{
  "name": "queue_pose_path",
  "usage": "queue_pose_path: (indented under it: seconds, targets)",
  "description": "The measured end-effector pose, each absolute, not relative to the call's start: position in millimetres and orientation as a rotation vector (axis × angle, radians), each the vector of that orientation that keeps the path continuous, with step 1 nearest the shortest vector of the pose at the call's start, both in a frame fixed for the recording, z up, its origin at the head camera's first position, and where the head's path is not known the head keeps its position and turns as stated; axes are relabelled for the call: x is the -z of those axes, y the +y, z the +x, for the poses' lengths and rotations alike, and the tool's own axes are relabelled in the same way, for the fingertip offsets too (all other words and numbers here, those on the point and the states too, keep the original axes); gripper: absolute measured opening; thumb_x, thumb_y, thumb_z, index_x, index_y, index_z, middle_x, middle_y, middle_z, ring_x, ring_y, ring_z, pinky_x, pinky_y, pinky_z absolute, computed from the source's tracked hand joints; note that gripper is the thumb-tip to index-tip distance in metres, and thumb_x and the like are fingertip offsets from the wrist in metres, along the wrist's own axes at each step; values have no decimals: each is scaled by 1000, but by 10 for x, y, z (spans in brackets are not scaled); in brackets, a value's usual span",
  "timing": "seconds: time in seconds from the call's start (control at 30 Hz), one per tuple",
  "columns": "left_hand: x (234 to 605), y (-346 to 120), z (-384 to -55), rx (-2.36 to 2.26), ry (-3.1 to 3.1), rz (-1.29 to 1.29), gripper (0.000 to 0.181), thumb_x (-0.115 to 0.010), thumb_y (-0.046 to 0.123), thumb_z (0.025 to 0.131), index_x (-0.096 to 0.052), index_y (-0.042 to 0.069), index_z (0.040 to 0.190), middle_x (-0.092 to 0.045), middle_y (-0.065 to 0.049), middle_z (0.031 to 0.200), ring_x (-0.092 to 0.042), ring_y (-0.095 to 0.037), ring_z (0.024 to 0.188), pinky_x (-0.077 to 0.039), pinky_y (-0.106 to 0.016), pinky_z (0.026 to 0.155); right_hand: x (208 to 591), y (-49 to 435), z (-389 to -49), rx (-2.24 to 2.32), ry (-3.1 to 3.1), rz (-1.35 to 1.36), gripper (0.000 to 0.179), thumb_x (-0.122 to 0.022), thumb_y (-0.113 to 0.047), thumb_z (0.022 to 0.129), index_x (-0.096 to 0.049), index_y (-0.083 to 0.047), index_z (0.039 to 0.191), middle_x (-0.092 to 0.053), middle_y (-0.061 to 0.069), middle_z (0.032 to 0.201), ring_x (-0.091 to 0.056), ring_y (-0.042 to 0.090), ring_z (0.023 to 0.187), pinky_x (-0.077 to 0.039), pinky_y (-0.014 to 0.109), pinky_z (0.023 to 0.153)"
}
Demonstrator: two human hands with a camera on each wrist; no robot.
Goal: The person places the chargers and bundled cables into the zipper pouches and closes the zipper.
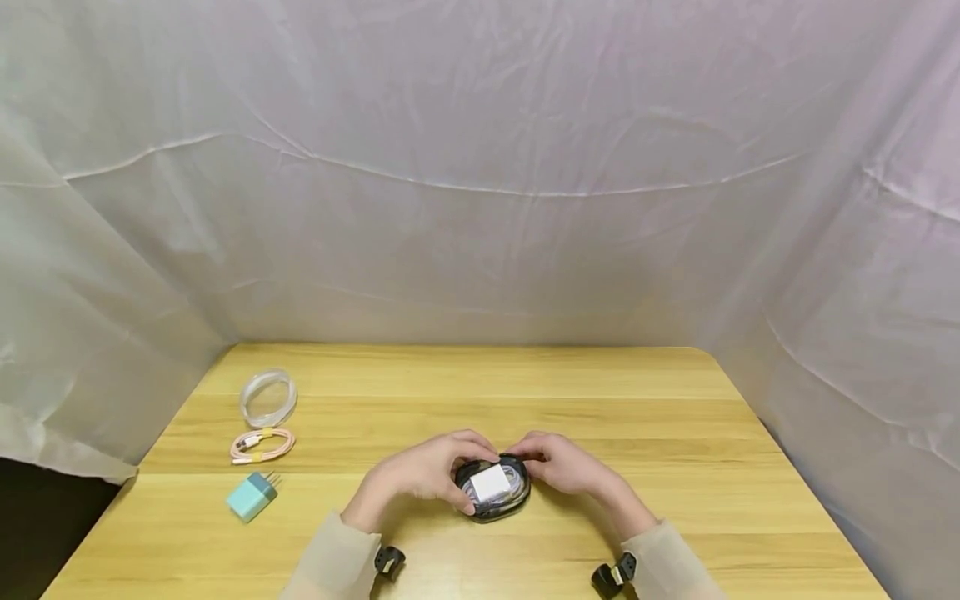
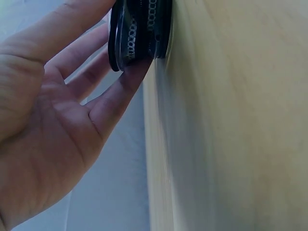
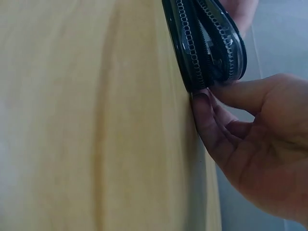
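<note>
A small rounded clear pouch (image 1: 498, 514) with black edging is at the front middle of the wooden table. Through its top show a white charger block (image 1: 490, 482) and a coiled pale cable (image 1: 514, 477). My left hand (image 1: 429, 468) grips the pouch's left side, thumb at the near edge and fingers at the far edge. At its right end, my right hand (image 1: 564, 465) pinches the edge between thumb and fingers. In the right wrist view the zipper (image 3: 188, 45) is parted along the pouch's side; its pull is hidden.
On the left of the table (image 1: 637, 408) lie a clear ring-shaped coil (image 1: 250, 407), a pink coiled charging cable (image 1: 283, 447) and a teal plug adapter (image 1: 250, 498) with prongs up. Pale sheeting (image 1: 480, 250) hangs behind and on both sides.
</note>
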State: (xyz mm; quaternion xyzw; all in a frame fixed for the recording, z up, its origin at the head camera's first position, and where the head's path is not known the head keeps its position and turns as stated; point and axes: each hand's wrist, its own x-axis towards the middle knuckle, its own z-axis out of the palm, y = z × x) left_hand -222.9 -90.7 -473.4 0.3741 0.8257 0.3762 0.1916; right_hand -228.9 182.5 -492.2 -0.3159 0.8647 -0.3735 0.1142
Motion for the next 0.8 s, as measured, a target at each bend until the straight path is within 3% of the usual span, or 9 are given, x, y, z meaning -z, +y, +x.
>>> queue_pose_path:
  seconds: [0.3, 0.53, 0.8]
  targets:
    - [4770, -880, -2212, -1070, 2320, 1057, 65, -93, 7, 74, -69, 10, 134, -57, 2, 140, -54, -15, 127, -46, -30, 111, 4927, 1803, -2270, 1090, 2544, -882, 19, -65, -3, 99, -73, -7, 115, -71, 0, 108, -64, 16, 100, -55, 32, 92]
    - [4772, -891, -2224, -1052, 2339, 1031, 65, -93, 8, 74, -69, 13, 134, -56, 3, 141, -53, -14, 128, -44, -29, 111, 4920, 1795, -2264, 1038, 2550, -932, 29, -62, -5, 101, -73, -10, 127, -66, -2, 109, -60, 14, 102, -52, 33, 93]
    - [4741, -913, -2217, -1036, 2351, 1029, 65, -93, 9, 74, -69, 12, 135, -56, 3, 142, -53, -14, 129, -44, -31, 113, 4932, 1758, -2252, 1094, 2534, -835, 18, -62, -3, 100, -72, -7, 115, -64, -1, 104, -60, 15, 98, -53, 30, 90]
